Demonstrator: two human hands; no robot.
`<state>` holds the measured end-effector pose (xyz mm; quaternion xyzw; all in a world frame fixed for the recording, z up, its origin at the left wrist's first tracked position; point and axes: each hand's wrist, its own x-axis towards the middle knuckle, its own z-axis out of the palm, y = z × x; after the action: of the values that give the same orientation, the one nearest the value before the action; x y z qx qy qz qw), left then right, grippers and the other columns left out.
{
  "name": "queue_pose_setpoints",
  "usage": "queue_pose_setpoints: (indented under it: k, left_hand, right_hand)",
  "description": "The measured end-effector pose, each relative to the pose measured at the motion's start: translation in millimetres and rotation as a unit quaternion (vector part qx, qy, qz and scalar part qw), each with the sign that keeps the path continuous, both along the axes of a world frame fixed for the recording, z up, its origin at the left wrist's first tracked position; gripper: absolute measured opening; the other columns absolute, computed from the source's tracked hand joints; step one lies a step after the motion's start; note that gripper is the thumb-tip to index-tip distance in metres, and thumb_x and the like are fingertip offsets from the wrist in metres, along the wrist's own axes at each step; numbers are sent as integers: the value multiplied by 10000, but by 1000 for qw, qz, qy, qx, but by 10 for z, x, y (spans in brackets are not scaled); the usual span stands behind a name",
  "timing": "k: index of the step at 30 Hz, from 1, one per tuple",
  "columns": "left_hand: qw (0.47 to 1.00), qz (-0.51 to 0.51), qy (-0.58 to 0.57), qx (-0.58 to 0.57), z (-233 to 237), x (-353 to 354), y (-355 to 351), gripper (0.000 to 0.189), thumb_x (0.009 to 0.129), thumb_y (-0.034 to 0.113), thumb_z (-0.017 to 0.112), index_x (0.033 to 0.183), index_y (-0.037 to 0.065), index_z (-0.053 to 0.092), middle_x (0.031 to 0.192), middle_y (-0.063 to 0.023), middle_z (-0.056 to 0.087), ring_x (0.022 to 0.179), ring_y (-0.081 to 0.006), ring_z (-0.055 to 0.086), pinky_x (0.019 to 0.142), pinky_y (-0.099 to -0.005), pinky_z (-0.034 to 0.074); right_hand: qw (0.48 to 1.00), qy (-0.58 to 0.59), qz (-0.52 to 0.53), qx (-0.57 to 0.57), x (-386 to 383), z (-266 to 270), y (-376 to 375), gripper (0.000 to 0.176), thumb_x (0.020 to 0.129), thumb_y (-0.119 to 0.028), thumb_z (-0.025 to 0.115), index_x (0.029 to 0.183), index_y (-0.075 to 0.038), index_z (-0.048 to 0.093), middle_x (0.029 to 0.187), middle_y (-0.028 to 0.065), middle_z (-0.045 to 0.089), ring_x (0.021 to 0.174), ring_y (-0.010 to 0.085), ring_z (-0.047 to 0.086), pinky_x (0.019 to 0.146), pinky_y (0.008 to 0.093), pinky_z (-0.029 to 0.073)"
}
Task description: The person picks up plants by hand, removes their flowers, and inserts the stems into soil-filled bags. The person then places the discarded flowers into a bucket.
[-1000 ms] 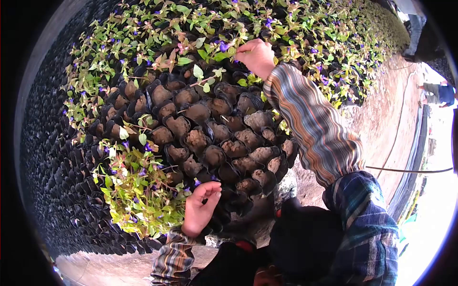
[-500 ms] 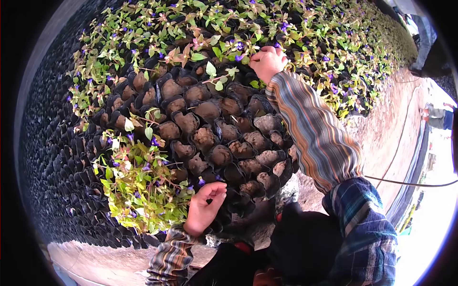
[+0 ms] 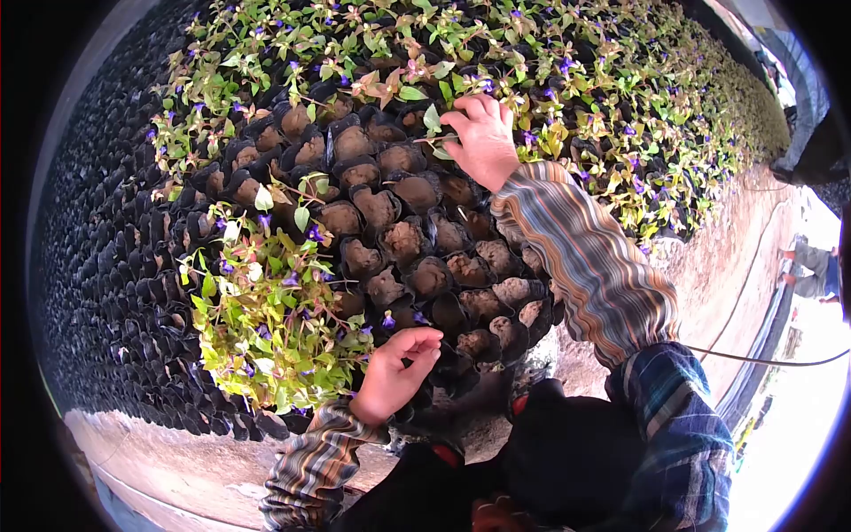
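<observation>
Black soil-filled pots point(image 3: 403, 241) stand packed together in the middle. My right hand point(image 3: 481, 137) reaches over their far side, fingers bent down at a leafy sprig point(image 3: 432, 121); whether it grips the sprig is unclear. Low in the view, my left hand point(image 3: 399, 368) hovers beside the near pots, thumb and forefinger curled together, with nothing that I can make out between them. Just left of it grows a clump of yellow-green plants with purple flowers point(image 3: 275, 310).
More flowering plants point(image 3: 638, 115) cover the far side and right. Rows of dark pots point(image 3: 115, 266) extend left. A thin cable point(image 3: 762, 361) crosses the ground at right. Another person's legs point(image 3: 808, 270) show at the right edge.
My right hand has moved left relative to the plants, to the leafy sprig beside the bare pots. The whole view has shifted slightly. My left hand keeps its curled shape.
</observation>
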<state>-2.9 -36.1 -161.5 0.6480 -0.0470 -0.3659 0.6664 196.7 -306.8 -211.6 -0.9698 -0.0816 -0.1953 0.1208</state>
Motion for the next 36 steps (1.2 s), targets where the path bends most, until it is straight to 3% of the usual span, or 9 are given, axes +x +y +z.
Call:
queue_pose_setpoints:
  k: [3, 5, 11, 16, 23, 32, 33, 35, 36]
  left_hand:
    - [1000, 14, 5, -2, -9, -21, 42, 241, 882, -1, 637, 1122, 23, 625, 1012, -45, 645, 922, -113, 621, 806, -253, 493]
    - [1000, 21, 11, 0, -44, -45, 86, 241, 881, -3, 637, 1121, 23, 625, 1010, -45, 645, 918, -112, 620, 804, -251, 492]
    - [1000, 21, -4, -1, -5, -18, 69, 245, 876, -7, 640, 1119, 23, 626, 1002, -59, 644, 916, -123, 625, 811, -258, 496]
    - [1000, 21, -4, 5, 3, -21, 78, 244, 875, -1, 644, 1118, 22, 625, 992, -57, 642, 915, -125, 625, 811, -258, 496]
    - [1000, 20, 1, 5, -49, -27, 83, 241, 879, -3, 639, 1119, 20, 624, 994, -56, 641, 914, -124, 624, 810, -257, 495]
    - [1000, 12, -9, 7, -40, -19, 80, 239, 884, 15, 640, 1122, 26, 622, 990, -49, 641, 903, -110, 620, 788, -253, 499]
    - [1000, 10, -9, 8, -37, -25, 86, 236, 890, 17, 637, 1125, 20, 620, 986, -46, 648, 908, -105, 620, 794, -249, 496]
    - [1000, 8, -9, 11, -35, -31, 81, 230, 900, 22, 631, 1130, 7, 617, 976, -38, 662, 919, -94, 620, 805, -241, 491]
    - [1000, 16, -9, 8, -53, -50, 76, 234, 900, 27, 634, 1132, 8, 620, 979, -38, 661, 917, -91, 618, 803, -241, 493]
  right_hand:
    - [999, 12, 48, -15, 34, -45, -173, 125, 752, -189, 724, 875, -186, 704, 1043, -12, 634, 1110, 217, 521, 988, 458, 306]
    - [981, 173, -45, 74, 69, 230, -288, 79, 801, -214, 705, 869, -177, 722, 839, -10, 683, 973, 180, 590, 988, 414, 270]
    - [975, 58, 93, -193, 57, 435, -672, 52, 787, -205, 711, 827, -183, 736, 791, -28, 628, 908, 193, 556, 956, 415, 295]
    - [950, 100, 124, -268, 171, 420, -458, 82, 697, -142, 637, 663, -142, 712, 738, 7, 614, 940, 216, 548, 996, 438, 309]
    - [927, 152, 102, -329, 332, 325, -358, 80, 707, -114, 636, 692, -100, 713, 729, 39, 641, 921, 236, 562, 961, 415, 309]
    - [928, 169, 79, -323, 239, 136, -286, 125, 755, -117, 619, 671, -91, 709, 777, 61, 634, 952, 254, 558, 1022, 466, 284]
    - [928, 200, 70, -307, 230, 200, -254, 85, 773, -133, 642, 752, -106, 720, 843, 43, 635, 981, 250, 553, 1019, 479, 284]
    - [968, 50, 108, -223, 224, 215, -146, 96, 792, -163, 672, 864, -123, 721, 907, 22, 627, 1003, 249, 546, 1010, 483, 285]
    - [976, 60, 128, -163, 238, 344, 24, 167, 790, -195, 701, 947, -141, 712, 944, 3, 619, 1024, 232, 538, 1012, 468, 276]
